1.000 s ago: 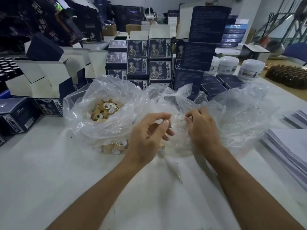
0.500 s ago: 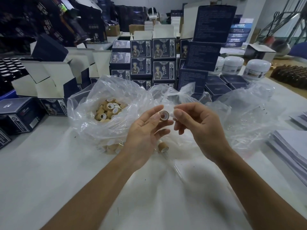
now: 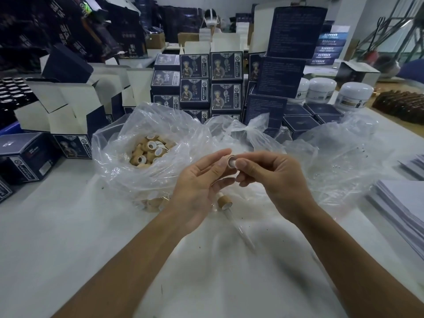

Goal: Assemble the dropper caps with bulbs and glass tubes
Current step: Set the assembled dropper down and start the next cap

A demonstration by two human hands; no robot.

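Note:
My left hand (image 3: 199, 184) pinches a tan dropper cap (image 3: 230, 159) between thumb and fingers, above the table. My right hand (image 3: 273, 177) pinches a small white bulb (image 3: 233, 162) and holds it against the cap's opening. Below my hands lies an assembled dropper (image 3: 226, 204), its tan cap on the table and its glass tube (image 3: 241, 229) pointing toward me. A clear plastic bag (image 3: 119, 157) at the left holds several loose tan caps (image 3: 149, 152). A second clear bag (image 3: 332, 161) spreads out behind my right hand; its contents are hard to make out.
Dark printed cartons (image 3: 206, 83) are stacked behind the bags, with open white-flapped boxes (image 3: 68, 106) at the left. White jars (image 3: 353, 95) stand at the back right. Stacks of paper sheets (image 3: 403, 203) lie at the right edge. A white table surface (image 3: 68, 237) extends toward me.
My hands lifted out of the bag area. The left hand brought up a cap, and the right hand moved its bulb in until it met the cap.

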